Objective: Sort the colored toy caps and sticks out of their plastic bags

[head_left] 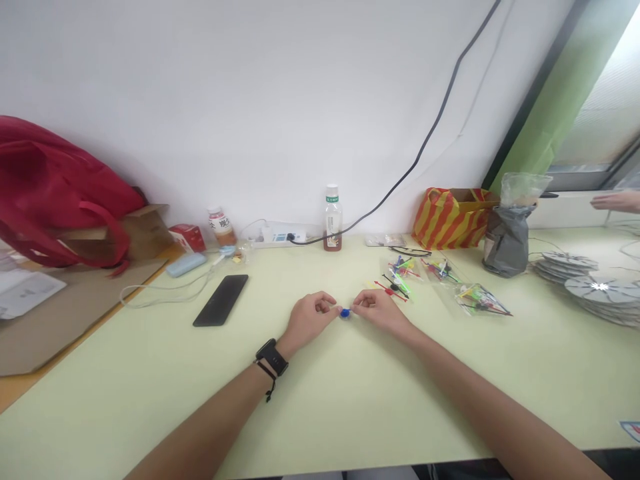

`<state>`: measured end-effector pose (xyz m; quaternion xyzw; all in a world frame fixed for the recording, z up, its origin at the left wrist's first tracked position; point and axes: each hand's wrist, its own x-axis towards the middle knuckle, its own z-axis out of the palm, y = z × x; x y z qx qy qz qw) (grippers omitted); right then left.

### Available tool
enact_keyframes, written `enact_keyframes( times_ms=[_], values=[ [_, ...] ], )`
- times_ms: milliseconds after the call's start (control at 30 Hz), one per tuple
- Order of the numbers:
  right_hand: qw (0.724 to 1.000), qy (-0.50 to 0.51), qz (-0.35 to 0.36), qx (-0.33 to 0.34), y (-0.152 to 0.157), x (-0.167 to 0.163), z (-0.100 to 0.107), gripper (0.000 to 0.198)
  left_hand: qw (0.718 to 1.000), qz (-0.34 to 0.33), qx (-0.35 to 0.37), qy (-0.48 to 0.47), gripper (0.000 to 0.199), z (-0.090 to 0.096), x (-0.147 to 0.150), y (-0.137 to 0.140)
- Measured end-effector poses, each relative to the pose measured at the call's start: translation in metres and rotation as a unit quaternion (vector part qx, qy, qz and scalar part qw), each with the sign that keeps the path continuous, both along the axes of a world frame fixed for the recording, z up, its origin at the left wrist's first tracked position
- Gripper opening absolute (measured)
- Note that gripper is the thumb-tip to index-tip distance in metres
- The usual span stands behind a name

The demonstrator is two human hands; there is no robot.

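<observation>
A small blue plastic piece (345,313) sits between my two hands, low over the table; its ends are covered by fingertips, so its full shape is hidden. My left hand (311,317) pinches it from the left with thumb and finger, a black watch on that wrist. From the other side my right hand (382,311) has its fingertips closed on the piece's right end. Just beyond the right hand lie a red plastic arrow (389,291) and a black plastic arrow (395,287), each with a round middle.
Clear bags of coloured arrows (481,299) lie to the right, near stacked grey discs (603,290). A phone (221,301) is at left. A drink bottle (333,223) and a striped bag (440,220) stand by the wall. Another person's hand (616,201) shows far right.
</observation>
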<state>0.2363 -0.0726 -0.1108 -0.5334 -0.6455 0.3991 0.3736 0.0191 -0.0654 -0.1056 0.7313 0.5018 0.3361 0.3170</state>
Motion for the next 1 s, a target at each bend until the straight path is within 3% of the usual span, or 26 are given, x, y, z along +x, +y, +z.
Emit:
enact_keyframes(
  times_ms=[267, 400, 633, 733, 833, 933, 1000],
  values=[
    [1.0, 0.0, 0.011, -0.013, 0.001, 0.001, 0.002, 0.015, 1.0, 0.009, -0.007, 0.017, 0.032, 0.004, 0.002, -0.002],
    [1.0, -0.021, 0.0, 0.007, 0.001, 0.001, 0.0, 0.015, 0.999, 0.022, 0.032, 0.034, 0.027, 0.004, 0.003, -0.004],
    [0.985, -0.124, -0.038, 0.113, -0.014, 0.003, 0.004, 0.032, 0.988, 0.051, 0.015, -0.148, 0.044, 0.002, -0.003, 0.006],
    [0.973, -0.152, -0.069, 0.157, -0.02, 0.006, 0.007, 0.041, 0.982, 0.079, -0.004, -0.172, 0.048, 0.001, -0.007, 0.01],
    [0.976, -0.139, -0.057, 0.155, -0.021, 0.009, 0.011, 0.035, 0.98, 0.084, -0.007, -0.178, 0.047, 0.0, -0.007, 0.01],
    [0.987, -0.085, -0.019, 0.137, -0.017, 0.013, 0.015, 0.057, 0.98, 0.085, -0.002, -0.178, 0.048, -0.001, -0.008, 0.01],
    [0.987, -0.055, -0.026, 0.149, -0.013, 0.018, 0.017, 0.059, 0.981, 0.084, -0.002, -0.176, 0.047, -0.002, -0.008, 0.01]
  ],
)
